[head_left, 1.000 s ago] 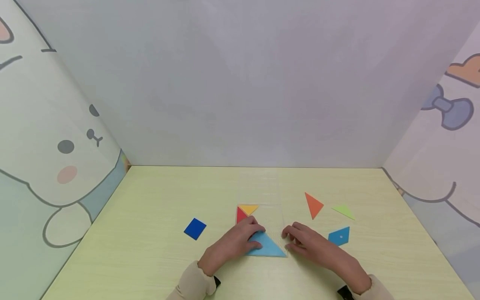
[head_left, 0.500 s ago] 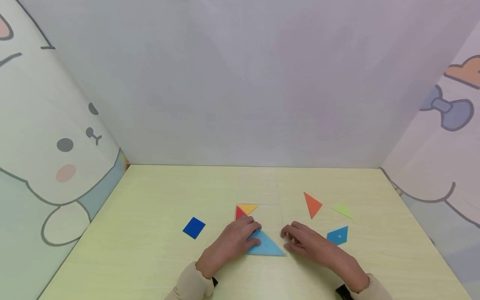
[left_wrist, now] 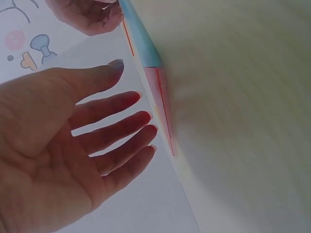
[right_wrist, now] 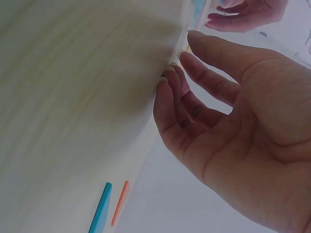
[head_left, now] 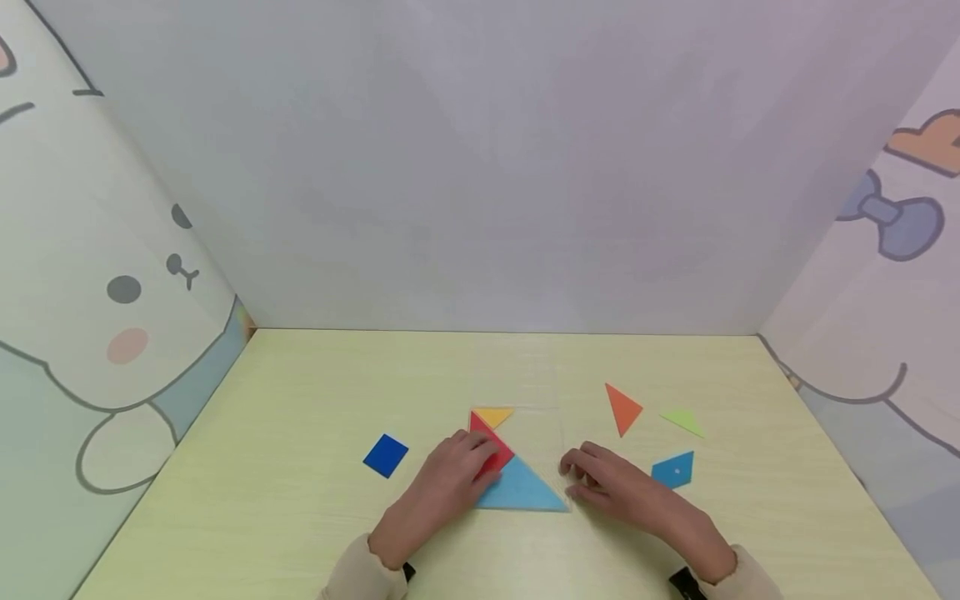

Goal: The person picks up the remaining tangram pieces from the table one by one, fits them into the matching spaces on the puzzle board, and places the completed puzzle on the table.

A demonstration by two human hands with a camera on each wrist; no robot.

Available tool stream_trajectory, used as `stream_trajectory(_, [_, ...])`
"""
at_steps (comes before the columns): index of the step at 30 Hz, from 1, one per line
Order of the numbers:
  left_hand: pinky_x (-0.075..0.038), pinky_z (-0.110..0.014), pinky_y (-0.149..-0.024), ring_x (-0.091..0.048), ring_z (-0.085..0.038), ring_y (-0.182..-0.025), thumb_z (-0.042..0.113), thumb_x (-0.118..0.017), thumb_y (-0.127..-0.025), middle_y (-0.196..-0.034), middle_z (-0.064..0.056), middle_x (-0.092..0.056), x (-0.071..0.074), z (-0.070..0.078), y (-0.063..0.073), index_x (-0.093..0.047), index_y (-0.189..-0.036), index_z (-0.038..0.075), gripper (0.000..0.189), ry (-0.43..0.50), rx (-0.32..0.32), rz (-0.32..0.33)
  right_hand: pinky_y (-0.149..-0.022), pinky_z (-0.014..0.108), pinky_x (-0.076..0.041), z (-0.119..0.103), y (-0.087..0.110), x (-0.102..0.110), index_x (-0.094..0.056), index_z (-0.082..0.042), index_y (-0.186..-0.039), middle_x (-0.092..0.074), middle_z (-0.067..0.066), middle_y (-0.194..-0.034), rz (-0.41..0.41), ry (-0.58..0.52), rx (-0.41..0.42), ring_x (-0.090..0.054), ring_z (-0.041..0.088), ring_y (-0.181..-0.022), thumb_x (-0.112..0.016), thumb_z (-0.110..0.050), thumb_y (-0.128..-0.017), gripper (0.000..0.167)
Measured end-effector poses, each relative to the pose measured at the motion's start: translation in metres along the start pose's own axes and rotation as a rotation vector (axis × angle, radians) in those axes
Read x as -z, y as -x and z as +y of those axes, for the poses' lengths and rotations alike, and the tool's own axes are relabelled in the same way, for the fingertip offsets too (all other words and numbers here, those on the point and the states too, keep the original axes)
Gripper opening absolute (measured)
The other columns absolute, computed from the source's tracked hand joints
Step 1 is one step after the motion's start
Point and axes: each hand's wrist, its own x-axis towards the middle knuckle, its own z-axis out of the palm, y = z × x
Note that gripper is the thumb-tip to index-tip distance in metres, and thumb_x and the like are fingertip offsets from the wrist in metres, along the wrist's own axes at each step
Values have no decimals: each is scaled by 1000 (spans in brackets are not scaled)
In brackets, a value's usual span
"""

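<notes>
My left hand [head_left: 446, 479] is over the left part of a red triangle [head_left: 502, 451], partly hiding it. In the left wrist view its fingers are spread and nearly straight, with nothing between them. A large light blue triangle [head_left: 525, 490] lies against the red one, and a small yellow triangle [head_left: 495, 416] touches its upper side. These tangram pieces lie on a faint transparent sheet or frame [head_left: 552, 425]. At its right edge rests my right hand [head_left: 615, 490], fingers loosely bent and holding nothing visible; whether the fingertips touch the edge is hard to tell.
Left of the hands lies a dark blue square [head_left: 386, 456]. To the right are an orange triangle [head_left: 623, 410], a light green triangle [head_left: 684, 422] and a blue parallelogram [head_left: 673, 471] with a small pale spot. A pale wall [head_left: 510, 208] rises behind the wooden table [head_left: 315, 375].
My left hand has drawn back to the left, off the light blue triangle, uncovering more of it and of the red triangle. My right hand has stayed in place.
</notes>
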Motion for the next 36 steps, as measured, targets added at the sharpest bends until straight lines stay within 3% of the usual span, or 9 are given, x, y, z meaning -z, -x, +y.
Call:
stream_trajectory(15, [-58, -36, -93, -64, -25, -116, 28, -77, -94, -125, -10, -69, 3, -7, 10, -70, -127, 4, 41, -58, 28, -53, -75, 24, -53, -1, -1, -2, -64, -13, -112, -54, -10, -95, 8, 3, 17, -53, 3, -87, -70, -12, -98, 15])
stream_trajectory(21, [-56, -37, -96, -62, -27, -121, 28, -75, -96, -129, -13, -67, 3, -9, 9, -69, -129, 2, 43, -32, 35, -84, -75, 24, -54, -1, 0, 0, -65, -13, -112, -54, -11, -96, 14, 6, 18, -54, 3, -87, -70, -14, -99, 15])
stream_trajectory(30, [-57, -37, -95, -57, -31, -129, 31, -80, -91, -141, -15, -61, 8, -7, 11, -63, -140, 4, 58, 6, 92, -217, -75, 24, -53, -1, 1, 0, -64, -14, -113, -53, -12, -96, 16, 11, 25, -52, 3, -86, -69, -16, -99, 15])
stream_trajectory(36, [-56, -36, -96, -56, -31, -131, 32, -78, -92, -143, -15, -59, 7, -8, 13, -62, -141, 4, 58, 6, 84, -231, -76, 25, -54, -1, 2, 1, -64, -14, -114, -53, -11, -97, 4, 9, 20, -53, 4, -88, -70, -16, -99, 16])
